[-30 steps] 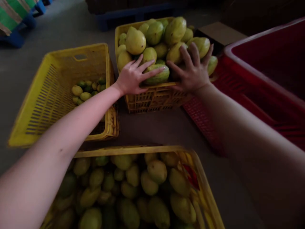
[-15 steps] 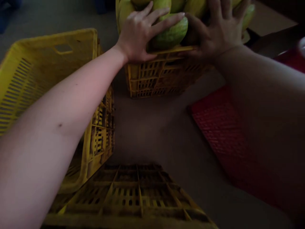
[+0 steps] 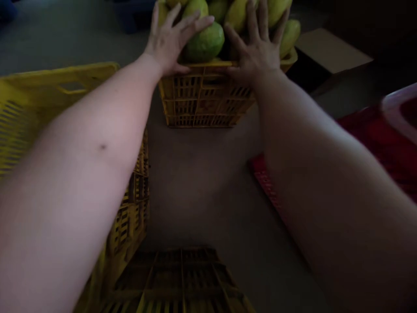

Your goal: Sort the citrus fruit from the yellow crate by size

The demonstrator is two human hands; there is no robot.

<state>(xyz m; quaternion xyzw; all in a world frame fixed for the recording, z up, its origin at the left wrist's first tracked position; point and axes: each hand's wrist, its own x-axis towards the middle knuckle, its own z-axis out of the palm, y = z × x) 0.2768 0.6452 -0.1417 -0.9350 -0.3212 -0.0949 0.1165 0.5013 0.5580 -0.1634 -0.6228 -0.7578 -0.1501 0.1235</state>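
A yellow plastic crate (image 3: pixel 211 93) full of oval yellow-green fruits, papayas or melons by their look, stands on the floor ahead of me. My left hand (image 3: pixel 167 45) rests at its near left corner, fingers spread beside a greener fruit (image 3: pixel 205 43). The left thumb lies along the crate's near rim. At the right end of that rim is my right hand (image 3: pixel 257 52), fingers stretched out flat over the yellower fruits (image 3: pixel 236 17) and thumb by the rim. Neither hand is closed around a fruit.
To my left stands another yellow crate (image 3: pixel 87 69), partly behind my forearm. A dark yellow slatted crate (image 3: pixel 182 282) is at the bottom. Red plastic crates or baskets (image 3: pixel 368 126) lie at right. Farther back are a cardboard box (image 3: pixel 332 50) and a blue object (image 3: pixel 130 17).
The view has shifted, so the filled crate and both hands appear farther left. More of the crate's right side and the cardboard box now show. Both hands stay at the crate with fingers spread.
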